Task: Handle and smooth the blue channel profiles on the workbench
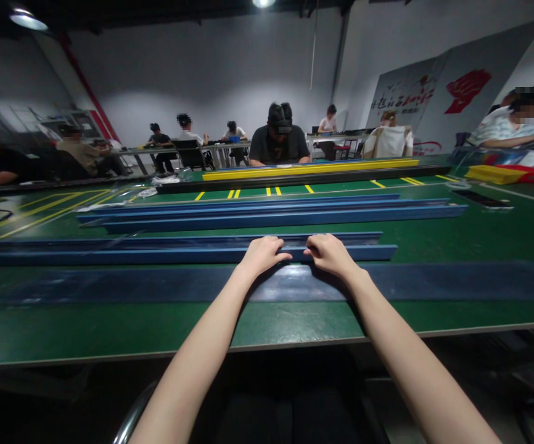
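Note:
A long blue plastic channel lies lengthwise across the green table in front of me. My left hand is curled over its near wall, thumb on the near side and fingers toward the inside. A short gap to the right, my right hand grips the same wall in a like way. The inner fingertips of both hands are partly hidden. Between the channel and the table's front edge stretches a flat see-through plastic strip, under my wrists.
More blue channels lie farther back, then a black one and a yellow one. A phone and yellow and red trays are at the right. A co-worker sits opposite; others work behind.

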Motion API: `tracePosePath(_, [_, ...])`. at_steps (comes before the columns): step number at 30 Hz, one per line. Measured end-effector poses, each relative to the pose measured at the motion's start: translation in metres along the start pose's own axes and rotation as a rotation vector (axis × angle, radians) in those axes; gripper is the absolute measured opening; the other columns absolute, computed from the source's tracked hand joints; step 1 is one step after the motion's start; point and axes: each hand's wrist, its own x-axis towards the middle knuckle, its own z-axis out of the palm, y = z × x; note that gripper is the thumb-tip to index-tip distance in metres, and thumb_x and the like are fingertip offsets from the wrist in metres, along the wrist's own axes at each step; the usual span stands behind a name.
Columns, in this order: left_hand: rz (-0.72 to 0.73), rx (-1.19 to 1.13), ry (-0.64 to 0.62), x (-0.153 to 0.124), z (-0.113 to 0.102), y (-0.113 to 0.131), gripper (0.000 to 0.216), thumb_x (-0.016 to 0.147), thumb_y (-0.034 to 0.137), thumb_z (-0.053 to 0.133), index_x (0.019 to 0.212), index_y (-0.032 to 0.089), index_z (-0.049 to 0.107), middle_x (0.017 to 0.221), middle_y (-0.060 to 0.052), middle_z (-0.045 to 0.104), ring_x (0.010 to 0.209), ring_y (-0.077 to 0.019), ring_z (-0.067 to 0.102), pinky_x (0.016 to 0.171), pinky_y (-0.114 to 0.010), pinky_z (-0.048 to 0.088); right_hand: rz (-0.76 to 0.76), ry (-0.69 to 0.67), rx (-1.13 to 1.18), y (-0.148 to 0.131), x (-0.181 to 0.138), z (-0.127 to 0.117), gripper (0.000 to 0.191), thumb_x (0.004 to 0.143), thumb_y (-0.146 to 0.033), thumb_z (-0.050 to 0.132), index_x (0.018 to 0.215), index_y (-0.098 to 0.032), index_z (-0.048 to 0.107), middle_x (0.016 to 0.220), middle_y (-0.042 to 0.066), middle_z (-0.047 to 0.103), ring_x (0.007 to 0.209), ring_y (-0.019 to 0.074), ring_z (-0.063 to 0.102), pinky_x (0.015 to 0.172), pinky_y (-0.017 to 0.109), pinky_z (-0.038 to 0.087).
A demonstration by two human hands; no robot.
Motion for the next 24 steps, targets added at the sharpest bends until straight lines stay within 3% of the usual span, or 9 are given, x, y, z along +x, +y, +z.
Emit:
tracePosePath(11, [0.021,0.064,-0.001,0.000,0.001,-0.001,0.030,0.079,0.049,0.051,0.084,0.020,0.057,0.092,-0.003,0.064,0.088,-0.0186,0.058,0.066,-0.024,0.040,0.201,-0.009,-0.027,0.025,-0.016,-0.013,0.013,0.075,-0.029,0.049,0.074,-0.020,0.059,0.080,0.005,0.064,0.075,0.0177,0.056,0.061,0.025,0.034])
tracePosePath(16, [0.018,0.067,-0.008,0.000,0.002,0.001,0.029,0.080,0.047,0.050,0.086,0.020,0.057,0.093,-0.003,0.063,0.089,-0.0181,0.058,0.067,-0.024,0.040,0.168,0.009,-0.003,0.025,-0.019,-0.013,0.013,0.075,-0.028,0.048,0.077,-0.020,0.058,0.082,0.005,0.064,0.078,0.0176,0.055,0.065,0.025,0.036])
tracePosePath(24, [0.025,0.085,-0.007,0.000,0.000,0.003,0.030,0.080,0.048,0.050,0.085,0.019,0.057,0.090,-0.003,0.064,0.087,-0.0190,0.059,0.067,-0.025,0.042,0.043,0.024,-0.030,0.005,-0.011,-0.001,0.026,0.080,-0.042,0.046,0.083,-0.018,0.058,0.087,0.006,0.062,0.083,0.0174,0.055,0.068,0.024,0.036])
